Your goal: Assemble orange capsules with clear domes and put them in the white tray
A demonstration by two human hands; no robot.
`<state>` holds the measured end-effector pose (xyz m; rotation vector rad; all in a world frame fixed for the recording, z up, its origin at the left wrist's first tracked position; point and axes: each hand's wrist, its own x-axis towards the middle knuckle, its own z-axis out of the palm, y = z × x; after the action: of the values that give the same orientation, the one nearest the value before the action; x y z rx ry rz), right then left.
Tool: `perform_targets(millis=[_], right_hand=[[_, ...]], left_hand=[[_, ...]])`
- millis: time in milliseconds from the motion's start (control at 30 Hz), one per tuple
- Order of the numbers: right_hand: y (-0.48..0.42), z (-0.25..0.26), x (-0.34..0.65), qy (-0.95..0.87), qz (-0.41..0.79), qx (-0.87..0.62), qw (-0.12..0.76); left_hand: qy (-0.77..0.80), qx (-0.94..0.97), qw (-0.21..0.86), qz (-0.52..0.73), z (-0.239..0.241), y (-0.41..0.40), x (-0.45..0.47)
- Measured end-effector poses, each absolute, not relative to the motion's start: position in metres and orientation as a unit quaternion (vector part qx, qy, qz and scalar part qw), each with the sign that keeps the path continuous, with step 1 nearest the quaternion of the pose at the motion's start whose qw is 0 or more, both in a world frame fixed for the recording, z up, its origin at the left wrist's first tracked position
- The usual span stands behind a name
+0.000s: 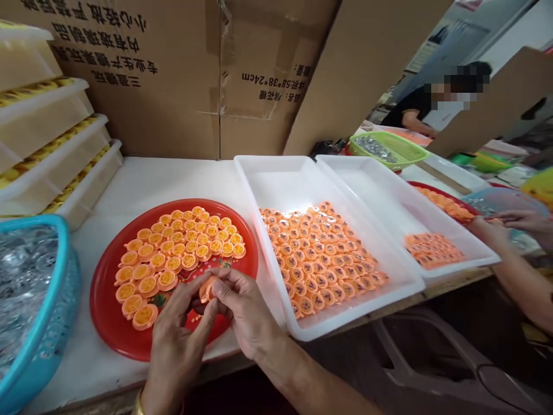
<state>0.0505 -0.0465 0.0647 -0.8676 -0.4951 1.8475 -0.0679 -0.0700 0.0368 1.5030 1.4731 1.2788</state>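
Over the front part of a red round tray (103, 311), my left hand (181, 328) and my right hand (244, 311) meet around one small orange plastic piece (208, 290). The fingers of both are closed on it, and they hide much of it. Several orange cup-shaped pieces (166, 279) with yellow contents lie in rows on the tray beyond my hands. Just right of the tray is a white plastic bin (280, 173), partly filled with orange pieces (319, 259) that have dark printed pictures on top.
At the left stand a blue basket (64, 276) of clear plastic parts and stacked white trays (82, 167). A cardboard wall (173, 104) closes off the back. To the right are a second white bin (367, 178), a green basket (410, 151) and a co-worker's arms (518, 276). Another person (415, 109) sits farther back.
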Motion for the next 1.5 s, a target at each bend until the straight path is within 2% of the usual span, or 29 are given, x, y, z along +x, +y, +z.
perform_targets(millis=[200, 367, 1000, 1267, 1500], right_hand=[[-0.038, 0.073, 0.065, -0.087, 0.816, -0.297, 0.489], [-0.036, 0.071, 0.066, -0.023, 0.831, -0.276, 0.482], [-0.036, 0.058, 0.055, -0.045, 0.813, -0.309, 0.492], [-0.039, 0.062, 0.05, -0.103, 0.806, -0.308, 0.494], [-0.047, 0.062, 0.05, -0.17, 0.806, -0.318, 0.469]], left_hand=[[0.526, 0.603, 0.35, 0.487, 0.054, -0.07, -0.058], [0.526, 0.629, 0.308, 0.483, 0.058, -0.067, -0.057], [0.551, 0.614, 0.316, 0.468, 0.047, -0.065, -0.059], [0.569, 0.659, 0.164, 0.463, 0.057, -0.059, -0.062], [0.534, 0.707, 0.207, 0.414, 0.059, -0.052, -0.072]])
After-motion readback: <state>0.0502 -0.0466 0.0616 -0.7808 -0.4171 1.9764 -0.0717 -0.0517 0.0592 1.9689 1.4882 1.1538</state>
